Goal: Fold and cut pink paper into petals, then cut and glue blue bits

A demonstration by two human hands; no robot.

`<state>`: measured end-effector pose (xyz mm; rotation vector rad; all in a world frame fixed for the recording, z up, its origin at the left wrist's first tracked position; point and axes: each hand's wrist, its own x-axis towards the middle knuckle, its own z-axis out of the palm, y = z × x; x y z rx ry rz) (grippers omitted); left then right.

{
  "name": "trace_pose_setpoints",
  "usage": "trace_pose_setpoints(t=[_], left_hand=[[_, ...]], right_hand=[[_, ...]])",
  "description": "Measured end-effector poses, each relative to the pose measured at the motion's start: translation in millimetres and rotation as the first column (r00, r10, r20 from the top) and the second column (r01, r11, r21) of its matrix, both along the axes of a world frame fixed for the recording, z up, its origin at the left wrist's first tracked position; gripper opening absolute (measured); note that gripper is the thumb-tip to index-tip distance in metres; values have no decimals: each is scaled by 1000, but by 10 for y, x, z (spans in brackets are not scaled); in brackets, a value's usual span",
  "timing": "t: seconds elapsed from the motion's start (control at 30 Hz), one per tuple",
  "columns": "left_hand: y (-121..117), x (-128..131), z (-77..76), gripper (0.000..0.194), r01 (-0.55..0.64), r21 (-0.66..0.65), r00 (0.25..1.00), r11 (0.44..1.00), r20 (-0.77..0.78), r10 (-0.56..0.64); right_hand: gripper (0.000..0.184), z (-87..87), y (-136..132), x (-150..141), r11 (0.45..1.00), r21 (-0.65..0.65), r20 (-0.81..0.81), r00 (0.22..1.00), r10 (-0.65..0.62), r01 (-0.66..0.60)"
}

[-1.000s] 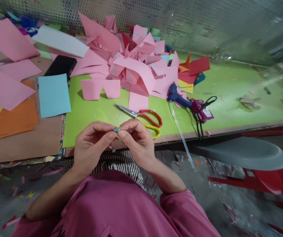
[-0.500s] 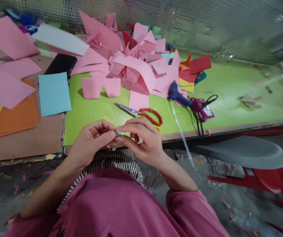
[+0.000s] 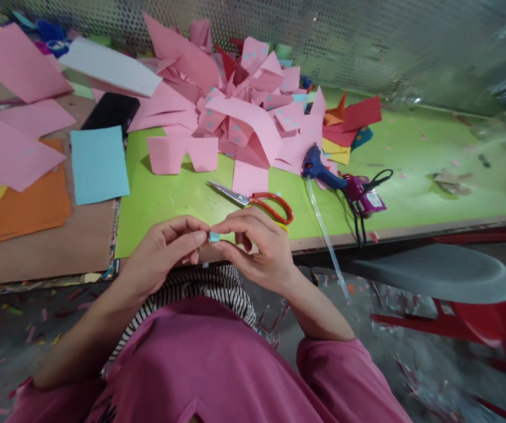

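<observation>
Between my two hands, just above the table's front edge, is a tiny light-blue piece of paper (image 3: 214, 237). My left hand (image 3: 168, 249) pinches its left side between thumb and forefinger. At its upper and lower edges are the forefinger and thumb tips of my right hand (image 3: 259, 249), the other fingers curled. Red-handled scissors (image 3: 272, 205) lie just beyond my right hand, blades pointing left. A pink paper cutout (image 3: 167, 155) with a notch in its lower edge rests farther back, and a light-blue square sheet (image 3: 99, 165) lies to the left.
Pink paper scraps (image 3: 244, 117) are heaped at the back before a perforated metal panel (image 3: 345, 47). On the right lie a blue glue gun (image 3: 321, 167) with a glue stick hanging over the edge and a purple object (image 3: 365, 194). A black phone (image 3: 111, 111) lies left. A stool (image 3: 446, 273) stands right.
The right thumb and forefinger have parted slightly, and more of the small blue paper shows between the hands. The view has shifted a little; the things on the table have stayed put.
</observation>
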<state>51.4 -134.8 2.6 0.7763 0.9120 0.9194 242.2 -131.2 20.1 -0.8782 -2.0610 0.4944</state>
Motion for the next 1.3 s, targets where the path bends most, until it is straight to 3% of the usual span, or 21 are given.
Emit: trace_pose_setpoints(t=[0.27,0.5,0.57,0.67,0.73,0.83,1.0,1.17,1.3], left_hand=[[1,19,20,12,19,149,989,989,-147,3],[-21,21,-1,15,2,203,935,979,-349,70],[-15,31,-17,16,-18,183,940,983,-332,79],[-12,35,-30,23,-43,91,969,995,-237,63],[-24,31,-29,24,-48,106,970,993,-233,72],[-59,27,-12,19,-40,267,924,963,-356,137],[-116,46,30,9,-12,564,792,825,-498,353],[-156,58,23,11,19,649,748,761,-514,420],[-148,33,7,14,85,669,723,738,-551,416]], right_hand=[[10,-6,22,23,986,165,159,987,-39,12],[12,-12,2,24,953,302,366,919,-149,34],[12,-6,-7,31,962,269,347,927,-141,45],[16,18,-12,48,996,39,192,978,-81,75],[17,30,-14,49,994,-72,109,991,-78,86],[11,20,-23,21,994,-48,73,993,-96,100],[8,-15,-55,-48,989,-23,17,989,-146,146],[1,16,-53,-65,989,-99,-33,993,-116,113],[6,47,-30,-57,990,-112,19,997,-81,83]])
